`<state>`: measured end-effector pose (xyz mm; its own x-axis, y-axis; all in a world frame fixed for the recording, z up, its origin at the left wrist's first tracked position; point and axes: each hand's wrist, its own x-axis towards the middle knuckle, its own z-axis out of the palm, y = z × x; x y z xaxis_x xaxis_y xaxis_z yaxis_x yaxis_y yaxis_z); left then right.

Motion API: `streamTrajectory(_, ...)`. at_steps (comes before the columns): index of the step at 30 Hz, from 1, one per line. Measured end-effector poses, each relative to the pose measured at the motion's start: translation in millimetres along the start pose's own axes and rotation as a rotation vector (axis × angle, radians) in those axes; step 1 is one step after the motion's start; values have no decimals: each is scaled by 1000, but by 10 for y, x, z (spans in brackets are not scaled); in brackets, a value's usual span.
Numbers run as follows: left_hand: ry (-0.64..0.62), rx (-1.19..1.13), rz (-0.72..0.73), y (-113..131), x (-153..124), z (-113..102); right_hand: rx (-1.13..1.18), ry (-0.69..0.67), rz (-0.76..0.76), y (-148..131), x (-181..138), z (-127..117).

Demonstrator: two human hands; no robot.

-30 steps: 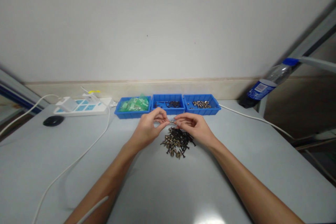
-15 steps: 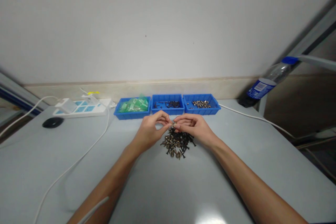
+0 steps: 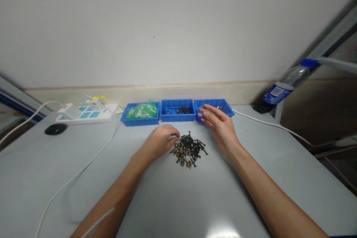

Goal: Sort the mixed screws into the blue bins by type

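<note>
A pile of black and brass screws lies on the grey table. My left hand rests just left of the pile, fingers curled, fingertips at the pile's edge; anything in them is hidden. My right hand reaches over the front rim of the right blue tray, which holds brass screws; its fingers are stretched out and nothing shows in them. The middle blue tray holds black screws. The left blue tray holds green bagged parts.
A white power strip with a cable lies at the back left, next to a black round object. A plastic bottle leans at the back right. Another white cable runs right from the trays.
The hands were pinching a small part together above the pile. They have separated: the right hand moved up to the right tray, the left dropped to the table beside the pile.
</note>
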<state>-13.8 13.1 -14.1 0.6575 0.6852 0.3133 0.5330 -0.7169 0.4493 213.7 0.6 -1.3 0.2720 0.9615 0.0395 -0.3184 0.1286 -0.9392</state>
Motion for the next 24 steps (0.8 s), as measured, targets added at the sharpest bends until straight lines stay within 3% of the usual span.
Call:
streamTrajectory(4, 31, 28, -2, -38, -20, -9, 12, 52, -7, -9, 7, -10)
streamTrajectory(14, 199, -135, 20, 44, 28, -58, -101, -75, 7, 44, -24, -9)
streamTrajectory(21, 277, -536, -226, 158, 70, -57, -243, -220, -2, 43, -76, 33)
streamTrajectory(24, 293, -650, -269, 195, 74, -66, -302, -298, -6, 26, -118, 71)
